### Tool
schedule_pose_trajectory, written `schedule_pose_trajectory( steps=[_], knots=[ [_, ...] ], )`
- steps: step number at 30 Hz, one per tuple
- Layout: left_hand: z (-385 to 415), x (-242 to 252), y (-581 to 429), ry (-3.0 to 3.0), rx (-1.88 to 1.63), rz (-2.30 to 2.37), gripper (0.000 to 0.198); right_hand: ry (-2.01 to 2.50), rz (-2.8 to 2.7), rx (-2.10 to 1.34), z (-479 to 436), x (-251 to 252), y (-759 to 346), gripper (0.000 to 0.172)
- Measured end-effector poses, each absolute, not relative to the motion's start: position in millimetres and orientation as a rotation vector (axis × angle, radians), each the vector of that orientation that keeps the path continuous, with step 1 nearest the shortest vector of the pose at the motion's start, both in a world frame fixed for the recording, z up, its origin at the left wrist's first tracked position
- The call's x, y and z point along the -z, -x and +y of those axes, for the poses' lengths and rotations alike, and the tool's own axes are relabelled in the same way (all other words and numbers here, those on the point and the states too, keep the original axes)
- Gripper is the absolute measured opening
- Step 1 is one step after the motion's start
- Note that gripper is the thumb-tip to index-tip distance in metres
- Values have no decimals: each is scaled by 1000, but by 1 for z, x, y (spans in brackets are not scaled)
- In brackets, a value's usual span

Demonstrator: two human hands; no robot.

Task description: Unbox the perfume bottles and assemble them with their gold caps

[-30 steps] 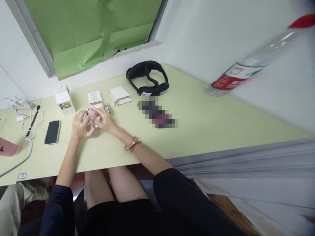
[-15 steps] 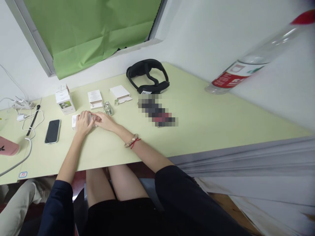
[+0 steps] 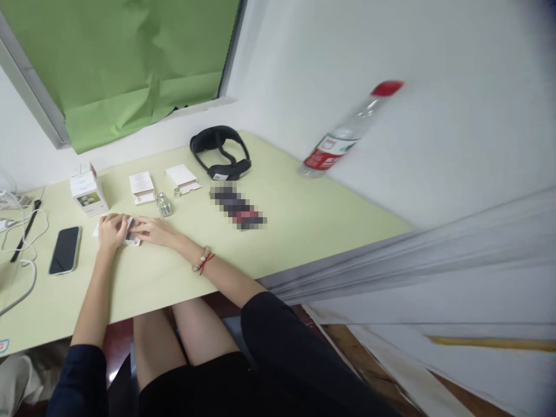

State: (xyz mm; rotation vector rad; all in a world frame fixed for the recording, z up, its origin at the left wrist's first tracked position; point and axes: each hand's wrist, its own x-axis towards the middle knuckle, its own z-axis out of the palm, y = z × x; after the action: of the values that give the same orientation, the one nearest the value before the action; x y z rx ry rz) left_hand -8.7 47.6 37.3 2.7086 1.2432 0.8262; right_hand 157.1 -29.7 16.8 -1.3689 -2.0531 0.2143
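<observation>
A small white box (image 3: 134,238) lies on the table under my hands, its right end visible between them. My left hand (image 3: 112,231) is wrapped over the box from the left. The fingers of my right hand (image 3: 152,230) are drawn together at the box's right end; something small and dark shows by the fingertips, too hidden to name. Just behind my right hand stands a clear glass bottle (image 3: 164,204), with a small greenish cap-like piece (image 3: 177,192) beside it. Two white cartons, one upright-facing (image 3: 141,186) and one with its flap out (image 3: 181,177), lie farther back.
Stacked white boxes (image 3: 89,194) stand behind my left hand, and a phone (image 3: 65,250) lies left of it. A black headset (image 3: 220,152), a pixelated item (image 3: 238,207) and a red-capped plastic bottle (image 3: 332,149) are to the right. White cables (image 3: 32,249) run at far left.
The camera view has swung right, so everything sits farther left. The box's right end shows more between my hands, and its open-looking edge is now visible. Both hands stay at the box.
</observation>
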Motion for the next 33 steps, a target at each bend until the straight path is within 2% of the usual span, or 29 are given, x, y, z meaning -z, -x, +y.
schedule_pose_trajectory(
  steps=[5, 22, 29, 33],
  knots=[
    [52, -32, 11, -2704, -926, 1198, 38, 1378, -2060, -265, -35, -28, -153, 23],
    [44, -29, 11, -2741, -903, 1165, 42, 1610, -2031, -345, -37, -25, -150, 20],
    [37, -26, 8, -2751, -889, 1129, 38, 1729, -1939, -374, -37, -21, -152, 41],
    [31, -25, 3, -2782, -855, 1091, 36, 1757, -1938, -408, -35, -18, -147, 29]
  ],
)
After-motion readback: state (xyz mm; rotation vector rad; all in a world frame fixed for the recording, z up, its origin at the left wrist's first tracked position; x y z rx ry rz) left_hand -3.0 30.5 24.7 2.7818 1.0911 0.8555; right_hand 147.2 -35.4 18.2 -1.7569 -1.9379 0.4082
